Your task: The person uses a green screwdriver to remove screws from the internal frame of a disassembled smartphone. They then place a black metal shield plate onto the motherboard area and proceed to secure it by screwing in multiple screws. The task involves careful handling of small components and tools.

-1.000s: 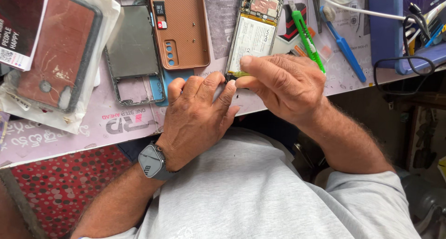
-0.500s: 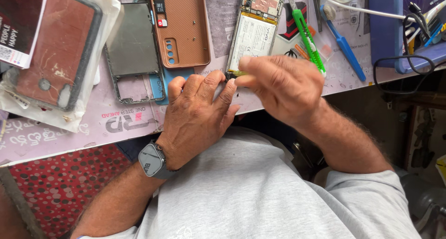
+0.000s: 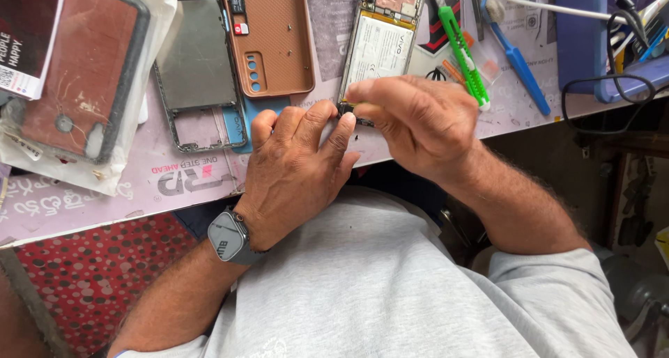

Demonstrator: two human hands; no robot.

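In the head view the left hand [image 3: 296,166] and the right hand [image 3: 411,121] have stayed together at the table edge since a second ago, only the right fingers moved slightly, so the fine work seems to go on. Both hands pinch a small dark part [image 3: 348,113], just below the opened phone [image 3: 382,41]. Near are a green cutter [image 3: 461,55], a blue brush [image 3: 516,58], an orange back cover [image 3: 268,34] and a grey frame [image 3: 198,76]; the fingers hide most of the part.

An opened phone [image 3: 382,44], back cover off, lies face down on the bench [image 3: 139,184], its white battery exposed, lower end hidden beneath both hands' fingers.
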